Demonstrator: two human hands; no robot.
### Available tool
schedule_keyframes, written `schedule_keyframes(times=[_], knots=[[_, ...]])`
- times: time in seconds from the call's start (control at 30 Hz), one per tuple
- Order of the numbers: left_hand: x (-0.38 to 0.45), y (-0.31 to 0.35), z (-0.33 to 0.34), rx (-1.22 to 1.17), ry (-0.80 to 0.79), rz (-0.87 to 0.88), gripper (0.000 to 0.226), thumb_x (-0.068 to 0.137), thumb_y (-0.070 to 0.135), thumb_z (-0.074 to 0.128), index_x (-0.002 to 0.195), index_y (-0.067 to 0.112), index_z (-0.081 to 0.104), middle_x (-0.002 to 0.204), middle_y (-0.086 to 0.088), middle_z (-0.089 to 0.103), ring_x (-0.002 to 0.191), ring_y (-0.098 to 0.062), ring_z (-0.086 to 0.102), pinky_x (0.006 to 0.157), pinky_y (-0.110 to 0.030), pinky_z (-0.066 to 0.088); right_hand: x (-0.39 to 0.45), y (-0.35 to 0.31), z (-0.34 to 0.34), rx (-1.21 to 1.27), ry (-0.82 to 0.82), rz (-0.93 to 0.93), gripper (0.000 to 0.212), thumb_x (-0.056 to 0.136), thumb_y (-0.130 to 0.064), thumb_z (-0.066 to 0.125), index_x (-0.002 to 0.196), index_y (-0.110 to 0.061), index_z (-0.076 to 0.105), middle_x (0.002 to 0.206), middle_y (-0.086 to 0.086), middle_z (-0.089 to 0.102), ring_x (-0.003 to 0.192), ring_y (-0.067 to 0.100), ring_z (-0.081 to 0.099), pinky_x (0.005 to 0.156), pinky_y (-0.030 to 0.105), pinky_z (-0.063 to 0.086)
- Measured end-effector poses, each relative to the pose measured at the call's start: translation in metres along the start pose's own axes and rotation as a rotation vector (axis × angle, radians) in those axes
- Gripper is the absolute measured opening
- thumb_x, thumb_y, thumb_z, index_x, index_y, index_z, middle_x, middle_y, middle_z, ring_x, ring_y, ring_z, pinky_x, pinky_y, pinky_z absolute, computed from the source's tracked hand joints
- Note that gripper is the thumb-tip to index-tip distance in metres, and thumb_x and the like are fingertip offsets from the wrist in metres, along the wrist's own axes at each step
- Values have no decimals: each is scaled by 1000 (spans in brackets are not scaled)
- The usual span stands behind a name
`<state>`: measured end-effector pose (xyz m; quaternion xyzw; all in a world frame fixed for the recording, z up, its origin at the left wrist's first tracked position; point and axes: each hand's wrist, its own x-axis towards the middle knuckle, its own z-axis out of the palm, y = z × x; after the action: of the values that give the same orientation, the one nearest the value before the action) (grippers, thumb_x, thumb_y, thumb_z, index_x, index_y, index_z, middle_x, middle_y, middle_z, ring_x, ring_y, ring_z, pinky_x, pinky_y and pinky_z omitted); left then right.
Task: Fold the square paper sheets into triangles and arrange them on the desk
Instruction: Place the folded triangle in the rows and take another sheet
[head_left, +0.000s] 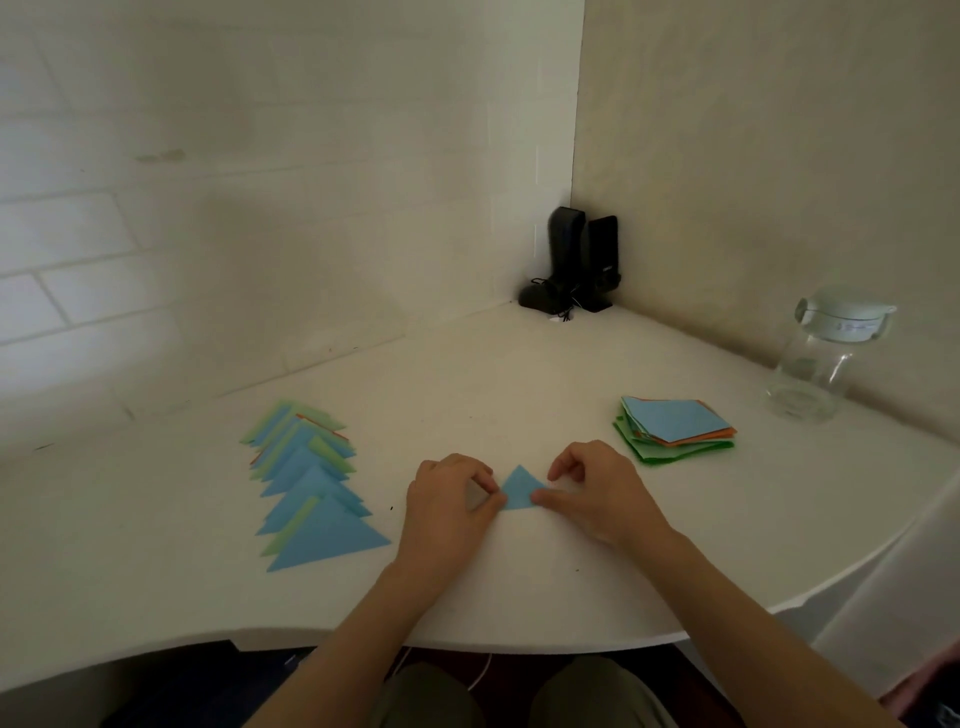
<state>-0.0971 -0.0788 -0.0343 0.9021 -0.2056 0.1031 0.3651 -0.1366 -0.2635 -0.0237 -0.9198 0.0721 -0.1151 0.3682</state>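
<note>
Head view: both hands pinch a small blue folded paper triangle on the white bench.
Left hand: grip grasping triangle's left corner.
Right hand: grip grasping its right corner.
Left: row of folded blue and green triangles.
Right: stack of square paper sheets.

Both hands, left and right, pinch with curled fingers.

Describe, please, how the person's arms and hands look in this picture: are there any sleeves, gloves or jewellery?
Both forearms are bare up to the frame's lower edge, with no sleeves in view. The left hand and the right hand wear no gloves, and no rings, watch or bracelets show on the fingers or wrists. Below the desk edge, olive-green trousers cover the knees.
</note>
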Motion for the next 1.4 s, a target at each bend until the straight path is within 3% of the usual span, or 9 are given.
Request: schedule_keyframes(times=[0.27, 0.4, 0.5, 0.67, 0.87, 0.97, 1.07, 1.27, 1.4], knots=[[-5, 8, -7, 135, -77, 48, 14, 89, 13, 58, 101, 17, 61, 101, 3, 54, 97, -16, 47, 75, -21, 34, -6, 9, -7, 42, -17, -9, 15, 74, -23, 76, 82, -26, 65, 87, -7, 54, 78, 1, 49, 65, 4, 34], [-5, 35, -2, 374, -146, 6, 32, 95, 33, 50, 121, 14, 45, 116, -5, 46, 107, -21, 43, 80, -26, 36, -9, 6, -6, 31, -4, -42, 13, 75, -22, 75, 83, -27, 65, 89, -5, 54, 78, -1, 48, 66, 3, 33], [2, 49, 1, 444, -216, -78, 44, 93, 40, 52, 124, 11, 40, 121, -9, 44, 108, -25, 45, 82, -28, 38, -11, 5, -5, 30, 18, -41, 12, 76, -22, 74, 82, -27, 65, 90, -5, 54, 78, -1, 47, 66, 4, 34], [15, 48, -3, 247, -285, -138, 41, 85, 32, 64, 118, 12, 50, 115, -9, 53, 103, -24, 53, 78, -26, 38, -12, 5, -4, -19, 8, -81, 15, 76, -22, 74, 87, -25, 64, 91, -6, 53, 81, 5, 49, 69, 5, 35], [13, 36, 1, 82, -216, -97, 27, 85, 21, 64, 111, 16, 55, 101, -3, 58, 92, -16, 52, 72, -22, 35, -6, 15, -32, -171, 435, -166, 22, 78, -26, 75, 97, -21, 66, 96, -6, 58, 86, 13, 56, 81, 27, 45], [14, 33, 5, 34, -179, -82, 22, 85, 19, 63, 106, 19, 56, 95, 0, 58, 87, -15, 53, 71, -22, 38, -2, 14, -28, -130, 224, -141, 31, 79, -31, 74, 107, -20, 66, 104, -3, 58, 83, 8, 56, 78, 21, 44], [21, 28, 3, 15, -168, -64, 15, 85, 15, 62, 99, 19, 60, 91, -2, 64, 81, -16, 58, 67, -21, 40, -3, 5, -2, -186, 45, -173, 39, 85, -38, 65, 119, -19, 62, 116, -2, 58, 102, 13, 56, 90, 27, 43], [62, 0, -35, 130, -87, -87, 4, 85, 14, 62, 87, 17, 63, 86, 3, 58, 82, -15, 55, 70, -25, 39, 18, -29, 29, -333, -16, -185, 45, 91, -44, 50, 134, -31, 46, 131, -9, 50, 121, 14, 45, 96, 31, 34], [103, -39, -69, 170, -48, -252, 6, 82, 18, 66, 80, 21, 62, 87, 3, 62, 87, -18, 59, 74, -26, 41, 43, -45, 44, -371, -6, -212, 34, 91, -47, 49, 123, -34, 54, 128, -10, 51, 118, 13, 46, 96, 30, 34]])
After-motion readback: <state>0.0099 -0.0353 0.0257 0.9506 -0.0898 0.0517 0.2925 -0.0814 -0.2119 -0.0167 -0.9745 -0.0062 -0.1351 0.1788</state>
